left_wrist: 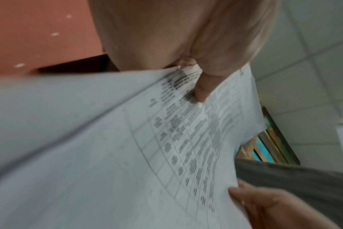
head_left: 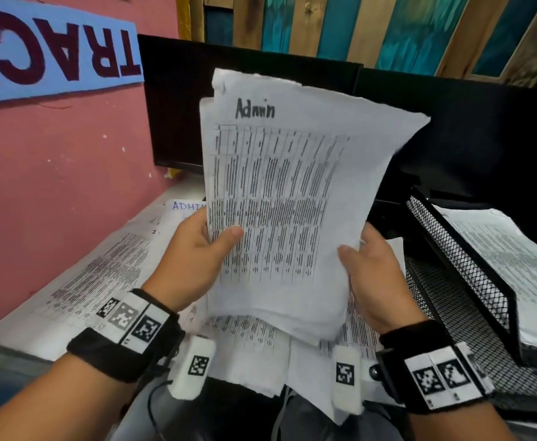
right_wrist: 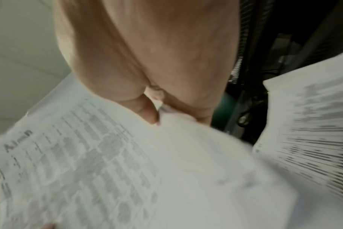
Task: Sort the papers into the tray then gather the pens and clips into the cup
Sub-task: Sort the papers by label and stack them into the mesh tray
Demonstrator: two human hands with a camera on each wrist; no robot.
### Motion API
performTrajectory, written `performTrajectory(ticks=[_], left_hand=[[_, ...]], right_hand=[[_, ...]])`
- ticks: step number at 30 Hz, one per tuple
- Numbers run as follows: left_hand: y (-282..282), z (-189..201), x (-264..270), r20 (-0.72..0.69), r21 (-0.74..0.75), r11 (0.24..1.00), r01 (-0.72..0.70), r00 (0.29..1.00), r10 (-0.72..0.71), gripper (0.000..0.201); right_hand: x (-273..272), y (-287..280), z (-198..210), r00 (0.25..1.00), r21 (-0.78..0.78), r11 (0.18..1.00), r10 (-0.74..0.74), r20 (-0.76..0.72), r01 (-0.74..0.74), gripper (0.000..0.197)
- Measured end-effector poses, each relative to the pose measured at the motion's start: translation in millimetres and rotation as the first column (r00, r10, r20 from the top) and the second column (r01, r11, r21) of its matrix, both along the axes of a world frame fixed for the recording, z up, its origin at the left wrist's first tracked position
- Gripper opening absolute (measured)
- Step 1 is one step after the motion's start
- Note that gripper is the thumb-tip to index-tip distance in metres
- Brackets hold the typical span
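I hold a small sheaf of printed papers (head_left: 280, 198), headed "Admin", upright above the desk. My left hand (head_left: 197, 246) pinches its lower left edge, thumb on the front sheet. My right hand (head_left: 369, 268) pinches the lower right edge the same way. In the left wrist view my thumb presses on the papers (left_wrist: 127, 147); in the right wrist view the thumb lies on the papers (right_wrist: 117, 162). A black mesh tray (head_left: 470, 265) stands at the right with a stack of papers (head_left: 515, 259) in its upper tier. No pens, clips or cup are in view.
More printed sheets (head_left: 101, 275) lie spread over the desk below my hands, one headed "ADMIN". Two dark monitors (head_left: 178, 100) stand behind. A pink wall (head_left: 54, 186) closes the left side. The tray's lower mesh tier (head_left: 458, 329) reaches toward my right wrist.
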State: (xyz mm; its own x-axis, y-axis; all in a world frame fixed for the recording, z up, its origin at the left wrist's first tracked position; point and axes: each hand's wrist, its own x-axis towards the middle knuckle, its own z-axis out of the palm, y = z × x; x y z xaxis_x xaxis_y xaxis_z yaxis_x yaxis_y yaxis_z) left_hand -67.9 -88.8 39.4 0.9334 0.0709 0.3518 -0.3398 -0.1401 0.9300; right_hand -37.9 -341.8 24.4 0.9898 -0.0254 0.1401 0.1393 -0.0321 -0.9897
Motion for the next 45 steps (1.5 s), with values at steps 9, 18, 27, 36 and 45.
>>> performTrajectory(ticks=[9,18,27,36,45], left_hand=[[-5.2,0.5,1.3,0.120,-0.020,1.000,0.009,0.993,-0.006,0.039],[-6.1,-5.5,5.4,-0.028,-0.057,0.998,0.028,0.999,-0.029,0.023],[-9.8,-5.0,8.0,-0.109,-0.224,0.974,0.043,0.992,-0.069,0.067],[-15.6,-41.5,14.9,-0.288,0.191,0.981,0.007,0.956,0.049,0.015],[-15.3,-34.2,11.6,-0.245,0.001,0.987,-0.158,0.957,0.153,0.028]], right_hand=[[-14.2,19.1,12.8,0.975,0.011,0.992,-0.129,0.183,0.130,0.047],[-17.9,19.6,-5.6,0.994,0.065,0.994,-0.096,0.044,0.093,0.040],[-10.4,20.6,-12.5,0.983,0.052,0.984,-0.172,0.064,0.169,0.048],[-2.8,21.7,-29.8,0.988,-0.122,0.989,-0.093,-0.123,0.078,0.033],[-0.2,12.9,-51.3,0.955,0.077,0.982,-0.148,-0.258,0.173,0.064]])
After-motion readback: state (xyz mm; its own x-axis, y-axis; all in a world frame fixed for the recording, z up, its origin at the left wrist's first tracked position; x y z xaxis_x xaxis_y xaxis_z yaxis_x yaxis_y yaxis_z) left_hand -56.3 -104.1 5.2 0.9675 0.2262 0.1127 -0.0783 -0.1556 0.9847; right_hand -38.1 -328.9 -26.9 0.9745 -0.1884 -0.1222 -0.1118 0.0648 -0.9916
